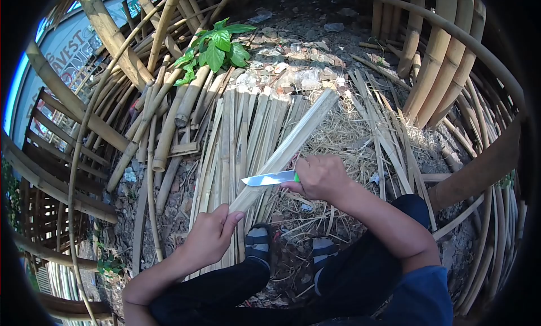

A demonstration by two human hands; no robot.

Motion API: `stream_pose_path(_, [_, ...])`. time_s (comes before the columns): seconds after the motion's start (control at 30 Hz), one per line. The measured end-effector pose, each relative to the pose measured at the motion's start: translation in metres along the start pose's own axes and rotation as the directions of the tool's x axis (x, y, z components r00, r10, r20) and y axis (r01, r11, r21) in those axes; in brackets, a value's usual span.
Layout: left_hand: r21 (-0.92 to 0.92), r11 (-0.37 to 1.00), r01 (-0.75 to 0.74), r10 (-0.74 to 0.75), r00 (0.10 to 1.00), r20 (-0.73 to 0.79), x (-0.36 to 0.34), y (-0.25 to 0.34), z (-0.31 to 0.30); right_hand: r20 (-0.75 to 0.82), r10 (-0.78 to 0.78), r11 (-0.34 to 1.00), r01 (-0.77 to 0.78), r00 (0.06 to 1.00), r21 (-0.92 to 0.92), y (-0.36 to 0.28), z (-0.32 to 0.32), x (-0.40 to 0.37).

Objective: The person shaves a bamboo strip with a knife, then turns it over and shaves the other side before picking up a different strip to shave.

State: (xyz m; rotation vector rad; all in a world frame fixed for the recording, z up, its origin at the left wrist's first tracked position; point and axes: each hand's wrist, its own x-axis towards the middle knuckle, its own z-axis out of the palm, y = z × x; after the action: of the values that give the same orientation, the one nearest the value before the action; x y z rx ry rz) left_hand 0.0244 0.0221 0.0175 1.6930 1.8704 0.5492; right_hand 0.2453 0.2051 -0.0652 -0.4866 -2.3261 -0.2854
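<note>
Bamboo slat (287, 148) clasped by left hand (209, 237) fingers; right hand (322, 177) fingers clench knife (266, 179), seemingly touching it.

Strong sunlight is falling across an outdoor yard, leaving the bare ground (293, 10) at the top of the frame in shade. Pale rubble (307, 75) is lying in a heap at upper centre, and a leafy green plant (217, 47) is growing just left of it. Flat bamboo slats (236, 129) are lying side by side at centre, with dry straw (346, 134) spreading to their right. Thick bamboo poles (445, 61) are leaning at upper right. A lettered banner (70, 58) is hanging at upper left, above a bamboo rack (48, 174).
</note>
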Motion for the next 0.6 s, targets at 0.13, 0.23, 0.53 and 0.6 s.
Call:
stream_pose_path(0.13, [0.015,1.000,0.015,-0.015,1.000,-0.012,-0.002,-0.001,-0.002,0.006,-0.025,0.998,0.025,1.000,-0.059,0.008,-0.006,-0.003])
stream_pose_path(0.23, [0.022,1.000,0.017,-0.017,1.000,-0.008,-0.004,-0.001,-0.004,-0.035,-0.040,0.995,0.036,0.999,-0.092,0.015,-0.003,-0.002])
stream_pose_path(0.53, [0.062,0.998,0.028,-0.027,0.999,-0.019,-0.005,-0.003,-0.004,-0.020,-0.071,0.983,0.066,0.997,-0.174,0.027,-0.009,-0.003])
stream_pose_path(0.6, [0.071,0.997,0.029,-0.028,1.000,-0.012,-0.005,-0.005,-0.003,-0.026,-0.077,0.980,0.071,0.997,-0.186,0.029,-0.008,-0.005])
